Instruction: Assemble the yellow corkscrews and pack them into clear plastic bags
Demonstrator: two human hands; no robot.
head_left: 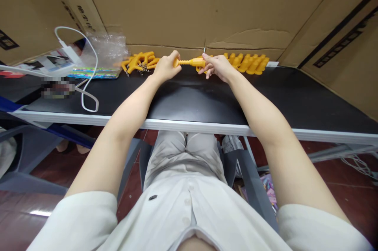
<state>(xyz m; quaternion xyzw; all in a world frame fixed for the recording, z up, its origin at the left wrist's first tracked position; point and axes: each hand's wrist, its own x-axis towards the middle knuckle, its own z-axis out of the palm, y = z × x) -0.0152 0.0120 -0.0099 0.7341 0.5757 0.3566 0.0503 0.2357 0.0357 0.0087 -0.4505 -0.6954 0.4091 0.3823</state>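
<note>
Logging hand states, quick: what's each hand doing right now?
Left hand: closed, holding one end of a yellow piece.
Right hand: at the piece's other end, fingers partly spread; whether it grips cannot be told.

I see tall cardboard panels (165,6) along the far edge of the black surface (295,97). Toward its left end, a clear plastic bag (103,48) lies by colourful flat packets (97,73), and a white cable (97,60) loops toward the front edge. Below, pale cords (356,163) show against dark red floor (333,192).
</note>
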